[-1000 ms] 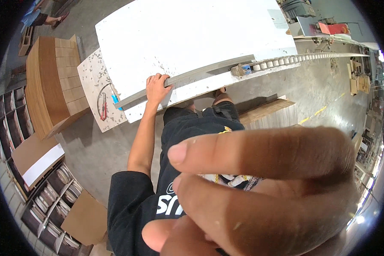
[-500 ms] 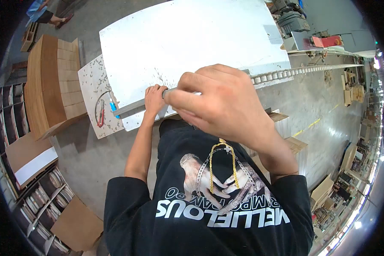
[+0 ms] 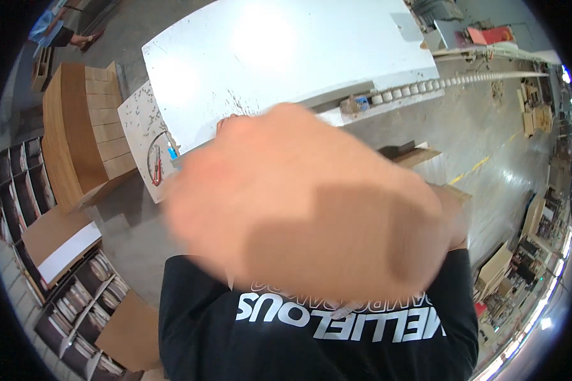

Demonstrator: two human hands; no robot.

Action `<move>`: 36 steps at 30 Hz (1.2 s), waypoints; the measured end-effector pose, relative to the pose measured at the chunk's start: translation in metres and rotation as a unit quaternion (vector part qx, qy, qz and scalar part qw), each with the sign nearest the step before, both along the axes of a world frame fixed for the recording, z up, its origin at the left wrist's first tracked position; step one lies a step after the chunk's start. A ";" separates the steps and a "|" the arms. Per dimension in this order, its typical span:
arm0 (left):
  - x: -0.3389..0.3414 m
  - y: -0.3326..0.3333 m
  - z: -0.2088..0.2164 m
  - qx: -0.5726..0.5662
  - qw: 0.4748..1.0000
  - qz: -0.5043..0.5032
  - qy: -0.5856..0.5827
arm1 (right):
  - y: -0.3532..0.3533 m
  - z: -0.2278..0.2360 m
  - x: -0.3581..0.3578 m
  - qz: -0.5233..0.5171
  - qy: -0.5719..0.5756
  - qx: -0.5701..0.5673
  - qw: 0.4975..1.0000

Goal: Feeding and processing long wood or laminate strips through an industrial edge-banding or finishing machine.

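Observation:
My right hand is raised close in front of the camera and smeared by motion. Its back and wrist fill the middle of the picture, and its fingers do not show, so whatever they hold is hidden. Only a bit of my left hand peeks out behind it, at the near edge of a large white board; its grip cannot be made out. A long grey strip lies along that near edge, its middle part covered by my right hand. At the strip's right end sits a clear and blue roll-like thing.
Red-handled pliers and a blue-handled tool lie on a speckled side board. A stack of wooden panels stands left. A roller conveyor runs right. A person is at the far left; shelves stand lower left.
My right hand has come up from the board's near edge toward the camera and slightly left, now hiding most of my left arm and hand. The clear and blue roll-like thing has come into sight.

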State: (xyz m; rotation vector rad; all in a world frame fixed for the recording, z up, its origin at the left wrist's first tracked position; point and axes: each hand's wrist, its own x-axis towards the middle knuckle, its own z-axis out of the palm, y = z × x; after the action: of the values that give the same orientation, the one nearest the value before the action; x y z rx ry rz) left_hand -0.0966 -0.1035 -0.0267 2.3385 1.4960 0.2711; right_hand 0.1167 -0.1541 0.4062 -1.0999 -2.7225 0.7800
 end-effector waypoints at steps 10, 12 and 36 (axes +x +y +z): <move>-0.003 0.008 -0.035 -0.016 1.000 -0.013 0.013 | -0.049 0.003 -0.052 0.038 0.062 0.135 0.988; -0.008 0.006 -0.030 -0.027 1.000 -0.001 0.011 | -0.049 -0.001 -0.052 0.049 0.064 0.138 0.987; -0.040 -0.066 -0.019 0.216 0.925 0.244 -0.198 | -0.046 -0.230 0.049 -0.329 -0.025 -0.196 0.923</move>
State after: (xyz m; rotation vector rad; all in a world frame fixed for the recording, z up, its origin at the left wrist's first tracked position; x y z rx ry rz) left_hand -0.1367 -0.1693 -0.0458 1.9708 1.9129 1.2331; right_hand 0.1653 -0.1998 0.1762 -1.9785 -2.0188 1.1826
